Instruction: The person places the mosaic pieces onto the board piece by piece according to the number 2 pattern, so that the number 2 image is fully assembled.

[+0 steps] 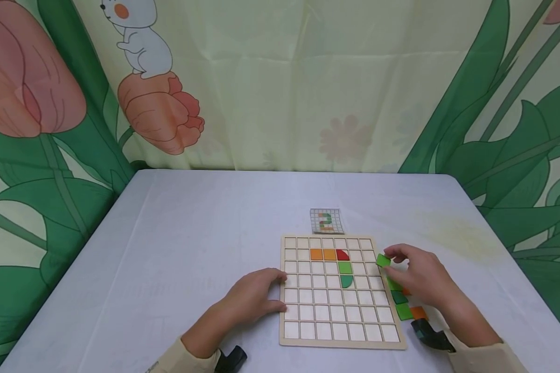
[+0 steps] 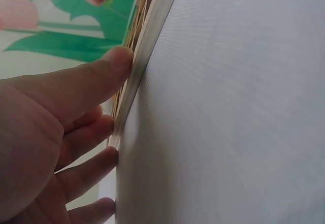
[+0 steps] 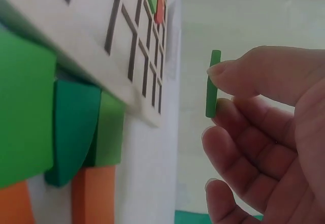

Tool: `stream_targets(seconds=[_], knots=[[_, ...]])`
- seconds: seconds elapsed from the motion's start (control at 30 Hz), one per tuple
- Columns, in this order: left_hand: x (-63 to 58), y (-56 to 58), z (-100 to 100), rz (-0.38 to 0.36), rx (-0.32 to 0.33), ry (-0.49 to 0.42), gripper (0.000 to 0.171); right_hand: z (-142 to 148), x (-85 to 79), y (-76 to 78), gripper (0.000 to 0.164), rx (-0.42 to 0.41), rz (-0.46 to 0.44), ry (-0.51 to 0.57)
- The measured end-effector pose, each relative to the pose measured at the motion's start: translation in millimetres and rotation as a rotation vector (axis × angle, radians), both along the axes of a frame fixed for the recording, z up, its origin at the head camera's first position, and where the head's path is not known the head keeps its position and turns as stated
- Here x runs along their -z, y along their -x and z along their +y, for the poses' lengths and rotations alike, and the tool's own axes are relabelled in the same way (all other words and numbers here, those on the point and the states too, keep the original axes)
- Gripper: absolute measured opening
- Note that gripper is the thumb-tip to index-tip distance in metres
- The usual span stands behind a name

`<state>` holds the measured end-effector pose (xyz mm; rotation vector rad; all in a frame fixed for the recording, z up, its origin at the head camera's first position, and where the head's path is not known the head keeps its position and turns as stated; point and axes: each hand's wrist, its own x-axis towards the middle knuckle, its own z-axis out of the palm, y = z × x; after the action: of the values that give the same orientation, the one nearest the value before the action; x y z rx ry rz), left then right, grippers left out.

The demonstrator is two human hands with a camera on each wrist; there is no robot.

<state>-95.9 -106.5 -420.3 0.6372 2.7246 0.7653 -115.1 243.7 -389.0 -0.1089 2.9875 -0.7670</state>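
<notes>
A wooden grid board lies on the table, with two orange squares, a red rounded tile, a light green square and a dark green rounded tile set in its cells. My left hand rests thumb and fingertips against the board's left edge, also visible in the left wrist view. Over the board's right edge, my right hand pinches a light green square tile between thumb and fingers, raised off the table. Below that hand lie loose green tiles and orange tiles, partly hidden by it.
Behind the board lies a small pattern card with a coloured figure on a grid. White cloth covers the table. A printed curtain with flowers and leaves hangs behind the table's far edge.
</notes>
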Motion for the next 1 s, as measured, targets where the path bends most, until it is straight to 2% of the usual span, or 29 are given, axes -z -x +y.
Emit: stream_targets(seconds=[0.3, 1.0], knots=[[1.2, 0.5, -0.5, 0.007, -0.001, -0.003, 0.055, -24.2, -6.8, 6.6, 0.037, -0.086, 0.039, 0.007], [2.6, 0.8, -0.8, 0.037, 0.013, -0.015, 0.054, -51.6, -6.9, 16.5, 0.029, -0.192, -0.008, 0.022]])
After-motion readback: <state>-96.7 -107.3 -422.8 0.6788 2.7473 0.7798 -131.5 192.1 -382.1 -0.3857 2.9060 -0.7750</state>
